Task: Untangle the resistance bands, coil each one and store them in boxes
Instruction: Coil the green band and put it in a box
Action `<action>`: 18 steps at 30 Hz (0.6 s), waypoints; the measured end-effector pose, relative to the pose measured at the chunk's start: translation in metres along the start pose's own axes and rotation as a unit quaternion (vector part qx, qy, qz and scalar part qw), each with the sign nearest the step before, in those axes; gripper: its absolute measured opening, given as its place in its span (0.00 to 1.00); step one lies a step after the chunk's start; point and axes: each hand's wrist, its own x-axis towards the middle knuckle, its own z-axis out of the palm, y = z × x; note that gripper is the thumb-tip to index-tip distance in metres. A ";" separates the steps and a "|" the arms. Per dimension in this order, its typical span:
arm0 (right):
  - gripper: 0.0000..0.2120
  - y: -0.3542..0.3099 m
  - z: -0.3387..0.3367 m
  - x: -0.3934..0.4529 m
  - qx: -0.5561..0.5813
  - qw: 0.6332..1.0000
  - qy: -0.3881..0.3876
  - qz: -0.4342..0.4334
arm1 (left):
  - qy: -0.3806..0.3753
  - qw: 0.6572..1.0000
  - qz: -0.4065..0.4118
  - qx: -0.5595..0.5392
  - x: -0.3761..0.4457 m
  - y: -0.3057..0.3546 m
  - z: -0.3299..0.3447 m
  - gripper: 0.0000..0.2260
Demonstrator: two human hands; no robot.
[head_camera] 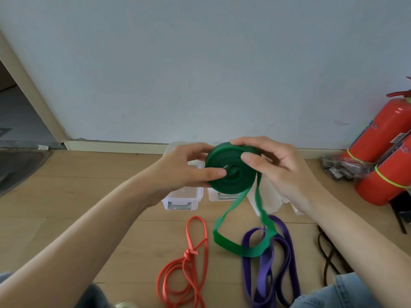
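I hold a green resistance band (231,172), mostly rolled into a flat coil, in the air above the floor. My left hand (184,167) pinches the coil from the left with a finger on its centre. My right hand (273,165) grips its top right edge. The band's loose end hangs down in a loop to the floor. An orange band (189,258) with a knot lies on the floor below. A purple band (271,261) lies in loose loops to its right. Clear plastic boxes (182,200) stand on the floor behind the coil.
Two red fire extinguishers (382,147) lean at the right wall, with a bag of dark parts (340,167) beside them. A dark cord (327,254) lies at the right. A doorway and a grey mat (17,167) are at the left.
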 end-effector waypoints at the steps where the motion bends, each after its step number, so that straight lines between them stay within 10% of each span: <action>1: 0.12 0.001 0.002 0.000 -0.020 1.000 -0.005 -0.002 | 0.019 1.000 -0.002 -0.001 0.001 -0.001 0.002 0.15; 11: 0.20 0.008 0.001 0.006 0.046 0.995 0.075 0.045 | 0.097 0.980 0.025 -0.174 0.003 -0.002 0.000 0.22; 18: 0.15 0.006 -0.004 0.003 -0.205 0.976 -0.070 0.004 | -0.002 0.990 0.022 0.142 0.002 -0.002 -0.006 0.16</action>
